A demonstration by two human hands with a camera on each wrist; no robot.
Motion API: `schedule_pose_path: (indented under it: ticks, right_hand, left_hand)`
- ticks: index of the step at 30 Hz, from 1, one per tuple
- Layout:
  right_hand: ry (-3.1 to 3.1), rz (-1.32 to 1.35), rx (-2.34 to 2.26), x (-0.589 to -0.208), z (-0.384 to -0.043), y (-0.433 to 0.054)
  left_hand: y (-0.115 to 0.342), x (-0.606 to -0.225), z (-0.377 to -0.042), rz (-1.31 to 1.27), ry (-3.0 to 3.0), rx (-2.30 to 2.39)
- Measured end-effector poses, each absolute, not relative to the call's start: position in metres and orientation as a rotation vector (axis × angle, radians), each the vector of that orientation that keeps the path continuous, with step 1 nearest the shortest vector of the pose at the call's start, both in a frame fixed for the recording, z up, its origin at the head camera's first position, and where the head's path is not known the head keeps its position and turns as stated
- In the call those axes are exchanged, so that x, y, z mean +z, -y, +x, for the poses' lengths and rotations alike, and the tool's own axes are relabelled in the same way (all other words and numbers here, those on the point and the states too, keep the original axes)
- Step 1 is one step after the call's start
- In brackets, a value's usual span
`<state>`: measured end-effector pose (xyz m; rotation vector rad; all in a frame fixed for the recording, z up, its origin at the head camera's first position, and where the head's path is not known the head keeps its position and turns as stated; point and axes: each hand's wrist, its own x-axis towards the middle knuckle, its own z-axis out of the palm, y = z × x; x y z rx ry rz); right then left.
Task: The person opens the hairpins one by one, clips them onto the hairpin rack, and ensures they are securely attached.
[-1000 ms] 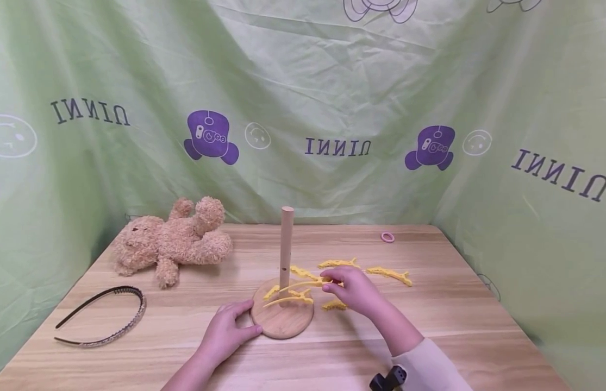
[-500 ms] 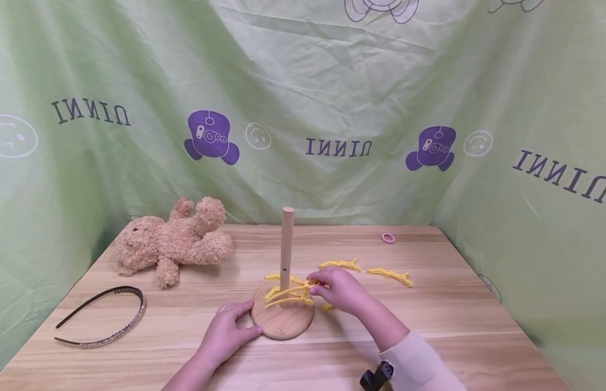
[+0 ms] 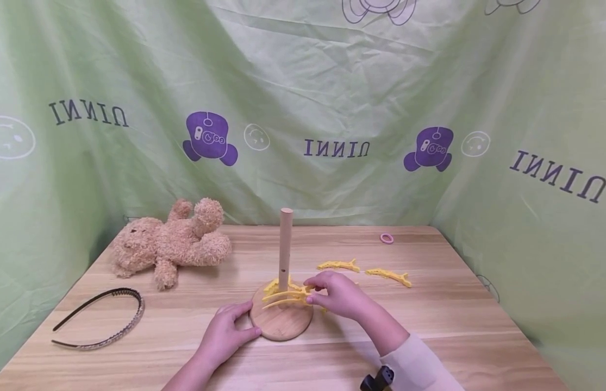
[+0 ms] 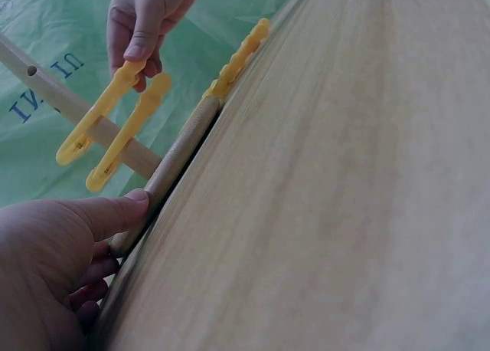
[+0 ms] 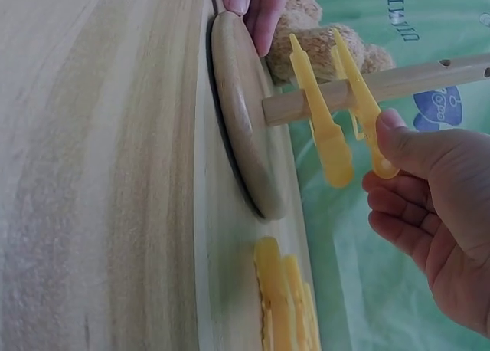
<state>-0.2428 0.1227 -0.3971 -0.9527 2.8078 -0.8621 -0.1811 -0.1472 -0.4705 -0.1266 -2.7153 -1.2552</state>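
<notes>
A wooden stand has an upright post (image 3: 286, 239) on a round base (image 3: 283, 328). My left hand (image 3: 224, 334) holds the base's rim at the left, thumb and fingers at its edge. My right hand (image 3: 339, 296) pinches the wide end of a yellow hair clip (image 5: 358, 86) between thumb and fingers. In the right wrist view this clip lies across the post, level with my fingertips. Another yellow hair clip (image 5: 315, 109) sits on the post between it and the base, with no hand on it. In the head view the right hand partly hides the clips' ends.
Two loose yellow clips, one nearer (image 3: 339, 265) and one farther right (image 3: 389, 276), lie behind the right hand. A pink hair tie (image 3: 381, 237) is at the back right. At left lie a teddy bear (image 3: 180, 241) and a headband (image 3: 139, 315).
My right hand has moved left and slightly down, bringing the pinched clip to the post, close over the lower clip. The left hand has stayed on the base.
</notes>
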Motion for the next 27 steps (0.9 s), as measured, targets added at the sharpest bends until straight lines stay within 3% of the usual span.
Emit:
schedule_pose_path:
  ticks: [19, 27]
  right_hand:
    - [-2.847, -0.919, -1.077, -0.406, -0.240, -0.145]
    - [-2.965, -0.638, -1.105, -0.411, -0.249, -0.183]
  left_hand:
    - [0.147, -0.471, -0.180, -0.126, 2.717, -1.257]
    - [0.147, -0.470, -0.180, -0.118, 2.726, -1.256]
